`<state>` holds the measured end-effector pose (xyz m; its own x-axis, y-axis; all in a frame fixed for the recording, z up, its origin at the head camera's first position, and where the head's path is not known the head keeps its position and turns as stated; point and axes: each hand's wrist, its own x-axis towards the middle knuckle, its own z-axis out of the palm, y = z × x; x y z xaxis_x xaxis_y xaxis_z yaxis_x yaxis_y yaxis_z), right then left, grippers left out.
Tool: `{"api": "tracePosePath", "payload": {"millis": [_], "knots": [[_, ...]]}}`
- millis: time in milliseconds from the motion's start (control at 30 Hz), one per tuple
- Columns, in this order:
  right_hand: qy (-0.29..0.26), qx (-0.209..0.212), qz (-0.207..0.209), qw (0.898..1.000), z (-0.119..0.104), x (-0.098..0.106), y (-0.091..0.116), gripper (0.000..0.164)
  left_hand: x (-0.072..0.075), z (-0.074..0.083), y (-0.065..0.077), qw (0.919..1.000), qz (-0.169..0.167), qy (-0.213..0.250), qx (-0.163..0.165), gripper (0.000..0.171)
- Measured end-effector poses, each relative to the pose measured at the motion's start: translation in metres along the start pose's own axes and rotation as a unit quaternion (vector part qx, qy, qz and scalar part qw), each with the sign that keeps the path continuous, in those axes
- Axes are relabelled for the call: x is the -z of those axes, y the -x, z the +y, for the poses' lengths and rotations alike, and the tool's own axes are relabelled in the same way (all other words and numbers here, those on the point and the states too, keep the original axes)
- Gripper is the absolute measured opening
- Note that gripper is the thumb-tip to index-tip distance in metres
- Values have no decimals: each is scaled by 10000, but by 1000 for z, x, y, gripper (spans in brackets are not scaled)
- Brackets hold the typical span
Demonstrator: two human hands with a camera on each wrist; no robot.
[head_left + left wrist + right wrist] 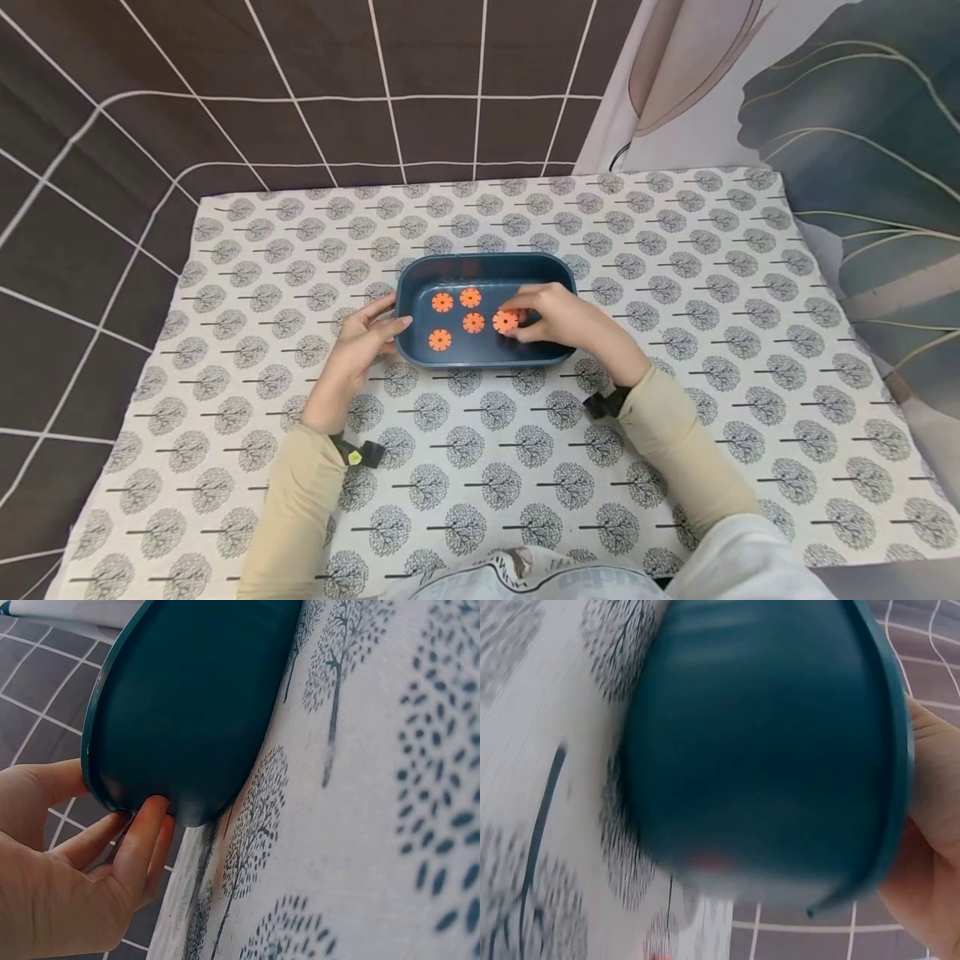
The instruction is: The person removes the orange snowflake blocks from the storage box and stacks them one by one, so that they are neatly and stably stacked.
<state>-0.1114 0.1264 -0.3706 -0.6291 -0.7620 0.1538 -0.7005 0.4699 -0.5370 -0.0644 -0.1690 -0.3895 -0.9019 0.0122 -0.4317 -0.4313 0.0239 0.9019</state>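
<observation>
A dark blue oblong plastic tub [487, 364] stands on the patterned cloth, its end wall [180, 712] filling much of the left wrist view. My left hand [362, 340] holds the tub's left end, thumb over the rim and fingers against the outside wall. Inside the tub, my right hand [551, 315] pinches an orange notched disc [505, 322] with a small hole at its centre. Several similar orange discs [440, 340] lie flat on the tub's floor, left of that hand. In the right wrist view the tub's wall [765, 750] hides the right fingertips.
The tabletop is covered by a white cloth [495, 450] printed with grey trees. Behind it and to the left hangs a dark curtain [322, 50] with white grid lines. Another patterned curtain [862, 167] hangs at the right. Both wrists wear black straps [607, 403].
</observation>
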Motion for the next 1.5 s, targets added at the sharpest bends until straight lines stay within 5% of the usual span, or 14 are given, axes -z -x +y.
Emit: {"api": "tracePosePath", "payload": {"millis": [267,533,767,1267,1500], "knots": [[128,-488,287,9983,10,17,27,35,0,0,0,10000,-39,27,-5,61],[155,-87,1198,9926,25,23,48,34,0,0,1,10000,20,-9,21,60],[117,-244,1594,9868,33,28,64,36,-1,2,2,10000,-16,0,-4,60],[435,-850,1555,9832,42,38,91,36,-1,2,1,9999,103,-79,9,60],[587,-1276,1081,9842,47,36,100,36,-2,1,1,9999,108,-113,23,60]]}}
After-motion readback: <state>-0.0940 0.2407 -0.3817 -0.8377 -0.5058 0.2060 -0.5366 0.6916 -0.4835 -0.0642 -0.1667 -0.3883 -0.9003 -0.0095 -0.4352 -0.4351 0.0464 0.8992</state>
